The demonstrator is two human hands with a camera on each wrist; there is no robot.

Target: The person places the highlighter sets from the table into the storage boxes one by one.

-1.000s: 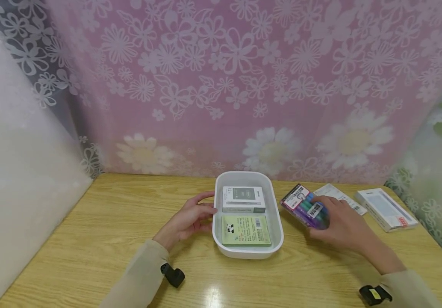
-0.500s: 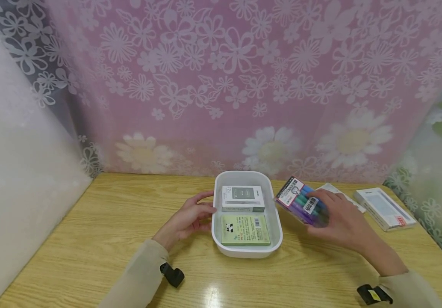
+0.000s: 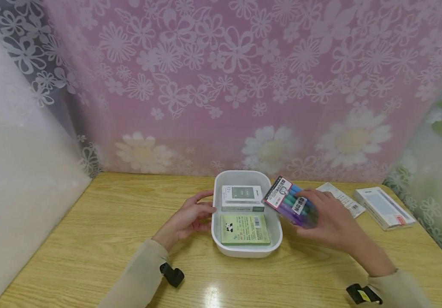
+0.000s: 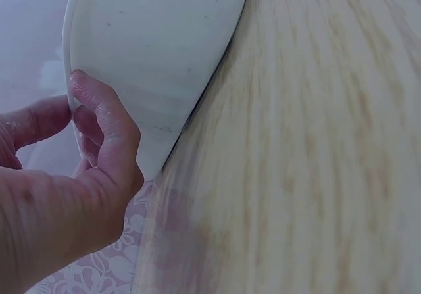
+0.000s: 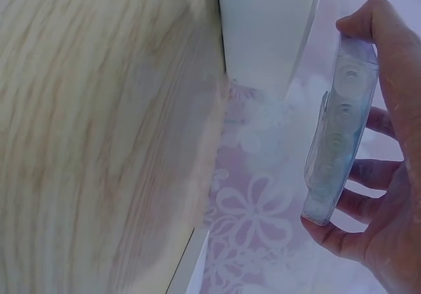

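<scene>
My left hand pinches the left rim of a white plastic bin; in the left wrist view the rim lies between the thumb and the curled fingers. Inside the bin, a white and grey box lies at the far end and a green box with a panda at the near end. My right hand grips a clear pack of coloured markers, raised and tilted, its labelled end overlapping the bin's right rim in the head view. The right wrist view shows the pack end-on, held between thumb and fingers.
Right of the bin, a flat white packet lies on the wooden table, partly behind my right hand. Farther right lies a white box with a red sticker. A pink floral curtain hangs along the back edge.
My right hand has lifted the pack of markers and carried it left, from beside the bin to over its right rim. The left hand has stayed at the bin.
</scene>
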